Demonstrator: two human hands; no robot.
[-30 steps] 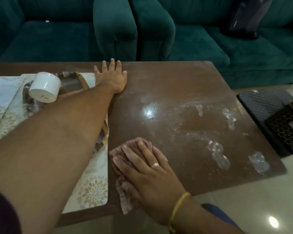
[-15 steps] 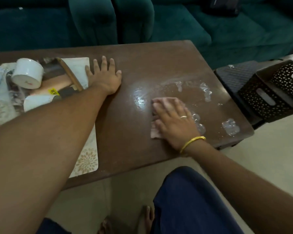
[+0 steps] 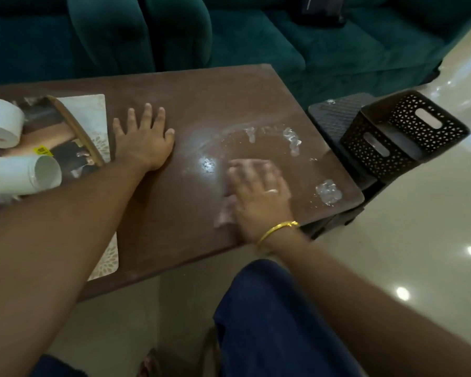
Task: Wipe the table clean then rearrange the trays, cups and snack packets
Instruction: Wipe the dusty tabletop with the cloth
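The brown table (image 3: 174,104) looks only partly wiped: beyond and to the right of the right hand (image 3: 259,191), wet smears (image 3: 328,191) glisten, not yet reached. Well to the left of both hands, the tray (image 3: 74,129) and two tipped white cups (image 3: 25,174) lie unsorted, so the rearranging seems wholly ahead. The left hand (image 3: 144,142) rests flat, fingers spread, holding nothing. The right hand presses the pinkish cloth (image 3: 225,210) under straight fingers, blurred mid-stroke.
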